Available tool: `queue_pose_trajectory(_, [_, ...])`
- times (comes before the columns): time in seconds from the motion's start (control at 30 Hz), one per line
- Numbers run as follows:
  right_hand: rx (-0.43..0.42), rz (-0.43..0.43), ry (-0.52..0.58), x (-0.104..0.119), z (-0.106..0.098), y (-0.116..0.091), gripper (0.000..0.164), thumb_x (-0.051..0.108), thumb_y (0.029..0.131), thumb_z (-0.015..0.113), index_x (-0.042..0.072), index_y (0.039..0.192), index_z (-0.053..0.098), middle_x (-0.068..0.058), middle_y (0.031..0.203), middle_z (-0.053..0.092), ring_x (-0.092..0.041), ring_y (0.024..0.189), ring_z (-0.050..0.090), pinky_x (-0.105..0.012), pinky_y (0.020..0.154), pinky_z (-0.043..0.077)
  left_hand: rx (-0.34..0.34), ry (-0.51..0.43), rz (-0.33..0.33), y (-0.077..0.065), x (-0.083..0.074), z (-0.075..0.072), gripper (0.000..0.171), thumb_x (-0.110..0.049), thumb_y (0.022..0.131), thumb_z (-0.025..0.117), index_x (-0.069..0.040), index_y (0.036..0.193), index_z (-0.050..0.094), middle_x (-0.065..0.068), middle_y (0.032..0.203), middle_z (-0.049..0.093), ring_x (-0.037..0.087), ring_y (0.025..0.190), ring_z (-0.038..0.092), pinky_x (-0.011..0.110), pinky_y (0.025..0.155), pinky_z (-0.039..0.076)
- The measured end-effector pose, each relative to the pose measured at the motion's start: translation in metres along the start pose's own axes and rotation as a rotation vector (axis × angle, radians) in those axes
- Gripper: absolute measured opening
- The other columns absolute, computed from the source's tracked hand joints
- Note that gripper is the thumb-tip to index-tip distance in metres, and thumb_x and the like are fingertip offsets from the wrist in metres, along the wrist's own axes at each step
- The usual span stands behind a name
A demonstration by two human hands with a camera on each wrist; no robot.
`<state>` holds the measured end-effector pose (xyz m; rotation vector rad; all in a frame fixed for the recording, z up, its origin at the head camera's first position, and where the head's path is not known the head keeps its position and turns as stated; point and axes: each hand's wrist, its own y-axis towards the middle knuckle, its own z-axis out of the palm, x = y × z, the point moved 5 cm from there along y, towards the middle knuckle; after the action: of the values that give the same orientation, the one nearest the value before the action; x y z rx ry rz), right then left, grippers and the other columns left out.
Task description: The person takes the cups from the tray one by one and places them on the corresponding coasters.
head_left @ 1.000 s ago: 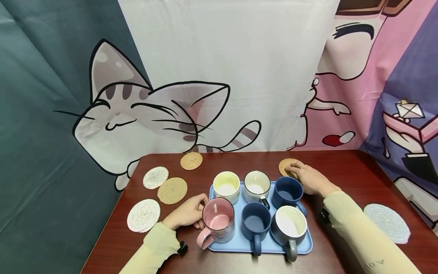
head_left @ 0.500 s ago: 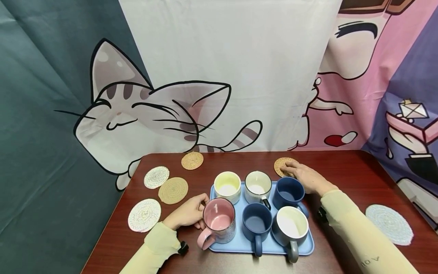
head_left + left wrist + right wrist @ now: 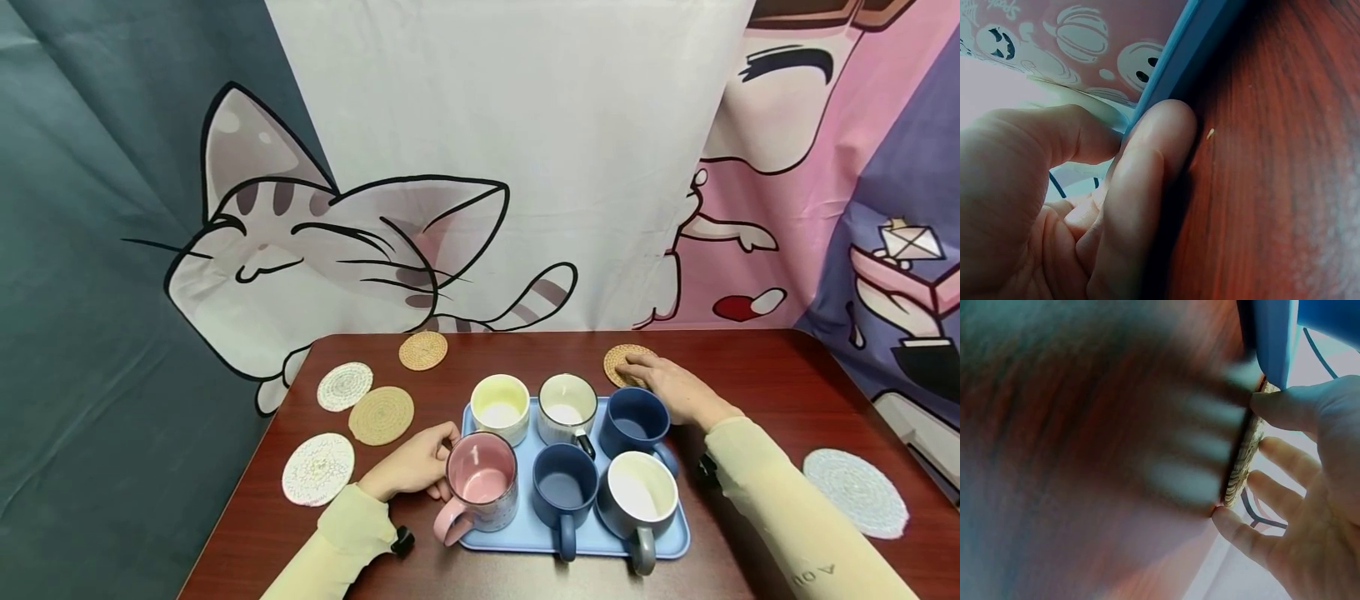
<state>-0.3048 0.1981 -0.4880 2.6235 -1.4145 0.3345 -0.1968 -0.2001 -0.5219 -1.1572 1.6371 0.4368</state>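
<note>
My left hand pinches the left rim of the blue tray between thumb and finger, as the left wrist view shows up close. Beside it on the tray stands a pink mug with white drawings. At the back right, my right hand lays spread, fairly straight fingers on a round woven coaster, partly covering it. The right wrist view has the coaster flat on the table, with fingertips and thumb touching it just past the tray's corner. A dark blue mug stands nearest that hand.
Also on the tray are a pale yellow cup, a cream mug, another blue mug and a grey mug. Several round coasters, one tan, lie left; a pale blue coaster lies right. A printed curtain hangs behind.
My right hand has slid the woven coaster slightly left, and both have stayed put over the last half second. The left hand keeps its hold on the tray rim.
</note>
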Motion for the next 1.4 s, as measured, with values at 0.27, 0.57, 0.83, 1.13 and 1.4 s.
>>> queue_pose_trajectory(0.27, [-0.045, 0.007, 0.021, -0.004, -0.001, -0.009, 0.048, 0.011, 0.095, 0.065, 0.005, 0.142, 0.06, -0.025, 0.15, 0.052, -0.05, 0.136, 0.05, -0.066, 0.113, 0.04, 0.013, -0.016, 0.005, -0.001, -0.003, 0.001, 0.011, 0.003, 0.096, 0.051, -0.003, 0.104, 0.051, 0.004, 0.061, 0.068, 0.009, 0.048, 0.067, 0.028, 0.045, 0.056])
queue_pose_trajectory(0.57, [-0.252, -0.032, -0.029, -0.01, -0.018, -0.031, 0.038, 0.006, 0.087, 0.075, 0.0, 0.123, 0.07, -0.022, 0.119, 0.066, -0.04, 0.109, 0.063, -0.06, 0.1, 0.051, 0.013, -0.018, -0.001, -0.001, -0.003, 0.001, 0.009, 0.002, 0.097, 0.053, -0.003, 0.105, 0.051, 0.006, 0.062, 0.068, 0.01, 0.048, 0.066, 0.027, 0.046, 0.055])
queue_pose_trajectory(0.83, [-0.353, 0.009, -0.091, -0.022, -0.03, -0.064, 0.035, 0.008, 0.082, 0.079, -0.001, 0.115, 0.072, -0.021, 0.111, 0.068, -0.041, 0.103, 0.064, -0.062, 0.093, 0.052, 0.009, -0.028, 0.006, -0.003, -0.005, 0.001, 0.011, 0.002, 0.096, 0.053, -0.003, 0.105, 0.052, 0.006, 0.062, 0.068, 0.01, 0.048, 0.066, 0.028, 0.046, 0.055])
queue_pose_trajectory(1.13, [-0.395, 0.075, -0.139, -0.04, -0.043, -0.107, 0.038, 0.009, 0.078, 0.082, -0.001, 0.114, 0.071, -0.022, 0.111, 0.068, -0.043, 0.101, 0.064, -0.065, 0.088, 0.051, 0.009, -0.016, 0.007, -0.002, -0.003, 0.0, 0.012, 0.002, 0.095, 0.053, -0.004, 0.105, 0.051, 0.003, 0.061, 0.067, 0.009, 0.048, 0.066, 0.028, 0.046, 0.056])
queue_pose_trajectory(1.4, [-0.462, 0.067, -0.184, -0.052, -0.048, -0.146, 0.041, 0.009, 0.071, 0.083, -0.001, 0.109, 0.071, -0.021, 0.106, 0.069, -0.043, 0.094, 0.065, -0.061, 0.08, 0.049, 0.011, -0.004, 0.009, -0.001, -0.005, -0.001, 0.013, 0.003, 0.094, 0.051, -0.004, 0.106, 0.052, 0.002, 0.061, 0.068, 0.008, 0.048, 0.066, 0.028, 0.047, 0.056])
